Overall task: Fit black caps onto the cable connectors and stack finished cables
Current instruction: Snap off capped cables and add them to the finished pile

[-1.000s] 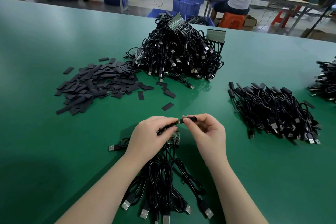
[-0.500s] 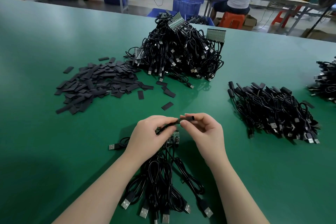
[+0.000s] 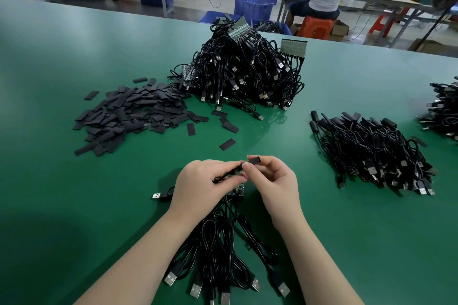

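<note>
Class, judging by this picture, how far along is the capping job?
Done: a capped stack lies to the right. In hand: the right hand pinches a black cap at the cable the left hand holds. Left: the big uncapped pile and loose caps.
</note>
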The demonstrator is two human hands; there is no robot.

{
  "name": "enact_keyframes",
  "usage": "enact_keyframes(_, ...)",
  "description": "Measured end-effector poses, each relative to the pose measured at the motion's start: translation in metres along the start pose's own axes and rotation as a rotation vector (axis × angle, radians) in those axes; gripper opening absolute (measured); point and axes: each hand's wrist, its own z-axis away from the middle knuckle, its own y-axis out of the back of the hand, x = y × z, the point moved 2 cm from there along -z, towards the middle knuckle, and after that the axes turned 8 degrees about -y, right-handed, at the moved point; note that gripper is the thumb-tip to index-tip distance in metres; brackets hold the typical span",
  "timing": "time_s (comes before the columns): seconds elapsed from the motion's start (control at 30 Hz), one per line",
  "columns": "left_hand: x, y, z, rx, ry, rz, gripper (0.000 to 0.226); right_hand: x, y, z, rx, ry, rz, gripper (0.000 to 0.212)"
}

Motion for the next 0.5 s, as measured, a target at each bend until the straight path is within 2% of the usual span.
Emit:
enact_keyframes(0.07,0.0017,-0.0017,0.0001,0.001,-0.033,-0.016,0.023,0.0002,0.0016,-0.0011,0.024,-0.005,-0.024,0.014)
enact_keyframes(0.23,-0.0038,-0.0014,0.0022,0.081,0.071,-0.059,0.017,0.0005,0.0,-0.0005,0.002,-0.037,-0.078,0.012)
enact_keyframes(0.5,-0.0003,-0.001,-0.0007,0.019,-0.036,-0.067,0.013,0.0015,0.001,-0.0014,-0.009,-0.021,-0.018,0.019)
